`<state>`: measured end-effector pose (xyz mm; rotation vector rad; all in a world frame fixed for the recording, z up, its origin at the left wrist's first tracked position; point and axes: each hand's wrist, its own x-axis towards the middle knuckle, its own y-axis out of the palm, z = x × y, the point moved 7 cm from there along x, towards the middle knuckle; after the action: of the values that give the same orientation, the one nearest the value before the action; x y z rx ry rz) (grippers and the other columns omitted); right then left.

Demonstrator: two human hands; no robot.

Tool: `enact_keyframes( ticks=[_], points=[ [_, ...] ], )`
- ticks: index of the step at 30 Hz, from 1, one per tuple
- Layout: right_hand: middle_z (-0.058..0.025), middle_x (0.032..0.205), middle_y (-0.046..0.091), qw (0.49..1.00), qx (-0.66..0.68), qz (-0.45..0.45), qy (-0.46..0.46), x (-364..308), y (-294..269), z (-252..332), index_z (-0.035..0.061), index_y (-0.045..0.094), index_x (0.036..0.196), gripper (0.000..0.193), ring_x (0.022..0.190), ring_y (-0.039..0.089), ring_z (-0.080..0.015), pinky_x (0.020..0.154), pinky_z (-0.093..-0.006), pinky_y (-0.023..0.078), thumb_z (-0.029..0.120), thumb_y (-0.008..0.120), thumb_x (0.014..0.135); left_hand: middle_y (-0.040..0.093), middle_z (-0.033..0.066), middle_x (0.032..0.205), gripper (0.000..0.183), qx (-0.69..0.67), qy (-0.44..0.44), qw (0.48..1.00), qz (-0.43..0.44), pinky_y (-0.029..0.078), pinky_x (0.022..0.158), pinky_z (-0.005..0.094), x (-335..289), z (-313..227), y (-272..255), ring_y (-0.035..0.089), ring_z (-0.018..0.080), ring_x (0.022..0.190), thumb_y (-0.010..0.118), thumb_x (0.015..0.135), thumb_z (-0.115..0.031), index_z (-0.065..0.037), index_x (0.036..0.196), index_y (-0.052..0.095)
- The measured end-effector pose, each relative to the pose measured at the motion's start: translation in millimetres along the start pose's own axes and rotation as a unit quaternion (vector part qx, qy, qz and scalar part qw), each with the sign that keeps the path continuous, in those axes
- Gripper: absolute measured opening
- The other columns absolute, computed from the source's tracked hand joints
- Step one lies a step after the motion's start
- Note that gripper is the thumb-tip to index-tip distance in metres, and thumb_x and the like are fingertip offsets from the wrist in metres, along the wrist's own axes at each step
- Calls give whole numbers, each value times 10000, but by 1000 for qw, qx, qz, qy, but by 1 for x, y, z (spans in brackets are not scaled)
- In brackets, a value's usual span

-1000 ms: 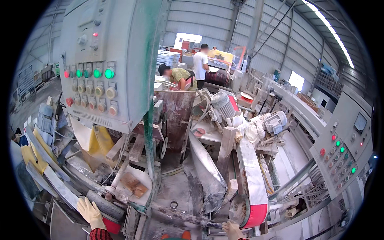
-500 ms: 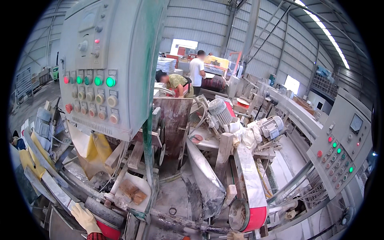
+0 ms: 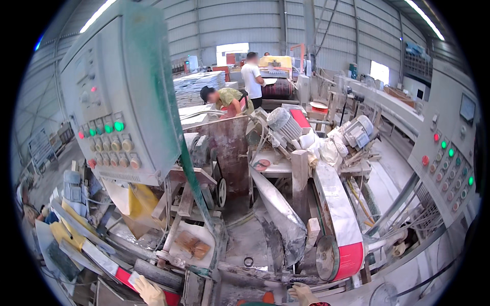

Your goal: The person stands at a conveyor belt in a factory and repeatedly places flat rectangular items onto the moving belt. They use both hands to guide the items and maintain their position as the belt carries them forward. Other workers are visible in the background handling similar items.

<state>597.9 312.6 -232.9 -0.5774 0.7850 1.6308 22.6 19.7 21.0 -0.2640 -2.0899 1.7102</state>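
Observation:
My left hand (image 3: 149, 292), in a cream work glove, is at the lower left over the red end of a narrow sanding belt (image 3: 121, 276). Its fingertips close on a small pale flat piece (image 3: 133, 279) lying against the belt. At the bottom edge, right of the middle, is my right hand (image 3: 302, 294), gloved the same way. Its fingers are spread and hold nothing that I can see. They lie near a dusty machine rail (image 3: 255, 273). Just beyond, to the right, a second belt with a red end (image 3: 350, 259) runs round a wheel (image 3: 326, 256).
Control cabinets with lit buttons stand left (image 3: 115, 92) and right (image 3: 449, 148). A green post (image 3: 196, 186) and a wooden post (image 3: 299, 178) rise between. Grey motors (image 3: 356, 131) sit behind the right belt. Two people work farther back, one bending (image 3: 227, 97), one standing in white (image 3: 251, 76).
The view has turned, shifting the scene rightward. My left hand has come closer along the belt to its red end, where the pale piece shows. My right hand has risen further into view.

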Motion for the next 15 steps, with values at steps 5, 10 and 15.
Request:
enact_keyframes(
  ticks=[5,10,15],
  points=[
    [-186,985,679,999,-23,38,-3,3,37,14,85,470,1306,386,769,683,-271,687,-382,566,156,564,939,447,261,1258,621,-265,206,942,-2,350,1012,491,-16,-148,-41,416,446,1190,586,707,-68,11,1303,430],
    [-172,1061,655,975,50,207,-56,-71,171,113,57,489,1314,462,882,669,-267,785,-345,546,166,646,893,496,230,1190,621,-394,427,813,47,405,972,439,-80,-314,-77,463,411,1152,653,650,-43,-13,1248,488],
    [-132,1268,559,952,101,164,-238,-141,213,194,40,399,1369,578,1137,568,-253,976,-340,442,-46,586,829,445,240,1348,627,-366,564,725,149,464,936,400,-154,-418,-88,488,415,1187,685,718,-142,-63,1304,476]
  ],
)
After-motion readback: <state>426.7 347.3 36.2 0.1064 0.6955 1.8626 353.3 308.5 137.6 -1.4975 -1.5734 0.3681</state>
